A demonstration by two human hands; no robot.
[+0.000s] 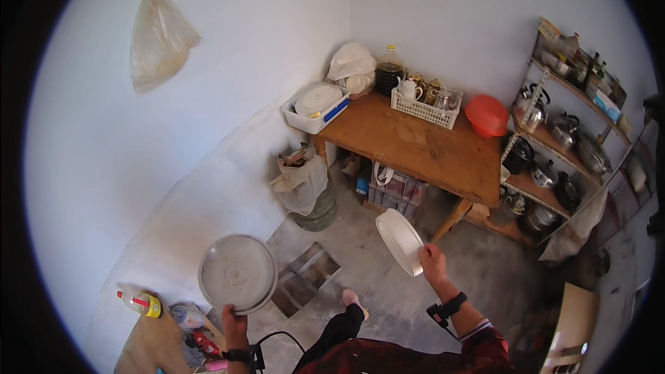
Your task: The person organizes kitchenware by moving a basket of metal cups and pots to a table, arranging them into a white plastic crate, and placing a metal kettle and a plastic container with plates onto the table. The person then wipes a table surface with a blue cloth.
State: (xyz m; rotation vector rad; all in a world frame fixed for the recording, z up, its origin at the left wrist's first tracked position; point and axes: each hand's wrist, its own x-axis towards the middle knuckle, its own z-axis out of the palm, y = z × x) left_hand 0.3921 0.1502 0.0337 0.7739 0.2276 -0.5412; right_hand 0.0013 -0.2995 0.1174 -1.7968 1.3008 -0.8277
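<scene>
My left hand grips the lower rim of a round, flat metal lid or tray, held up beside the white wall. In my right hand is the edge of a round white basin or basket, tilted on its side over the floor. The two round things are well apart. Both wrists wear black straps. A brown wooden table stands in front of me, beyond both hands. It bears a white plastic crate with a teapot and jars, a red plastic bowl and a white tub with a lid.
A bin lined with a bag stands left of the table. Metal shelves with kettles and pots are at right. A divided box lies on the floor near my foot. A bottle stands at lower left. A plastic bag hangs on the wall.
</scene>
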